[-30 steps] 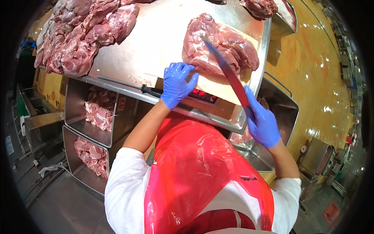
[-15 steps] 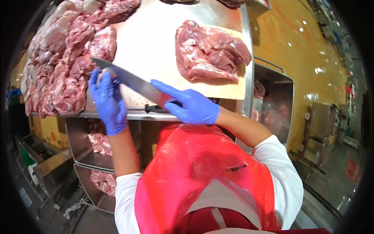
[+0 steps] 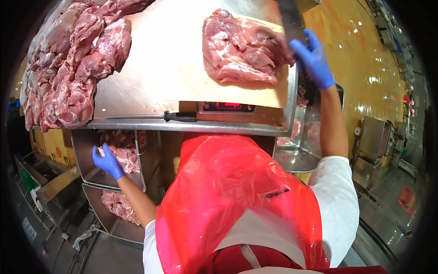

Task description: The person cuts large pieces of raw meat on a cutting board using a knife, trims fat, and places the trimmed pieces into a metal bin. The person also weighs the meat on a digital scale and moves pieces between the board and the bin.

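Note:
My left hand (image 3: pixel 108 163), in a blue glove, is over a metal bin (image 3: pixel 86 157) below the table's front edge. Its fingers are spread and hold nothing; pieces of meat (image 3: pixel 128 160) lie in the bin just beside them. My right hand (image 3: pixel 315 64), also gloved in blue, grips a knife (image 3: pixel 291 20) past the table's right edge. The blade points away from me and is blurred, and the handle is mostly hidden. Left of the knife, a large slab of raw meat (image 3: pixel 242 52) rests on a pale yellow cutting board (image 3: pixel 191 89).
A big pile of raw meat (image 3: pixel 68 68) covers the table's left side. Along the front edge lies a sharpening steel (image 3: pixel 180 116) with a black handle, near a lit red display (image 3: pixel 226 107). More metal bins with meat stand at lower left (image 3: pixel 98 205) and right (image 3: pixel 315 153).
My left hand has dropped from beside the meat pile to the bin below. My right hand has swung the knife from the table's front to the far right. The sharpening steel is uncovered.

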A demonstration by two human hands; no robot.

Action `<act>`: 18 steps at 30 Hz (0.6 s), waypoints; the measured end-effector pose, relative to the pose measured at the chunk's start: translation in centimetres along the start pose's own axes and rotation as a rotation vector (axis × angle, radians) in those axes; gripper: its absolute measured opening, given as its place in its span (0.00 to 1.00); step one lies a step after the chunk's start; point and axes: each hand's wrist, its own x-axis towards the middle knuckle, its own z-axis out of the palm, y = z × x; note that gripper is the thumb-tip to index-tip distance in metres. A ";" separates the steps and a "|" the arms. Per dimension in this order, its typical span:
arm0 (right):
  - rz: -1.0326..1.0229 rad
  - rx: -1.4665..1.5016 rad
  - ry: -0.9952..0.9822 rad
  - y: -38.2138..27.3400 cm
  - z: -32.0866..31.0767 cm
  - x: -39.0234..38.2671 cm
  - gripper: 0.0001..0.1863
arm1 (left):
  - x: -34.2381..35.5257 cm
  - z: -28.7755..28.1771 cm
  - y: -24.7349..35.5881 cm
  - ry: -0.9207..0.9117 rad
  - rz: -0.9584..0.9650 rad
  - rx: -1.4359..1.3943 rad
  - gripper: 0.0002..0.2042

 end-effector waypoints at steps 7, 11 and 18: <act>-0.101 0.593 0.035 11.1 -1.0 7.9 0.07 | -15.2 9.8 38.9 -0.857 0.006 -1.196 0.33; -0.104 0.915 0.118 9.1 5.6 2.5 0.04 | -11.8 17.0 43.5 -0.478 0.103 -1.035 0.25; -0.160 0.552 0.213 8.9 11.5 -3.5 0.09 | -2.2 22.5 49.8 -1.144 0.499 -0.891 0.20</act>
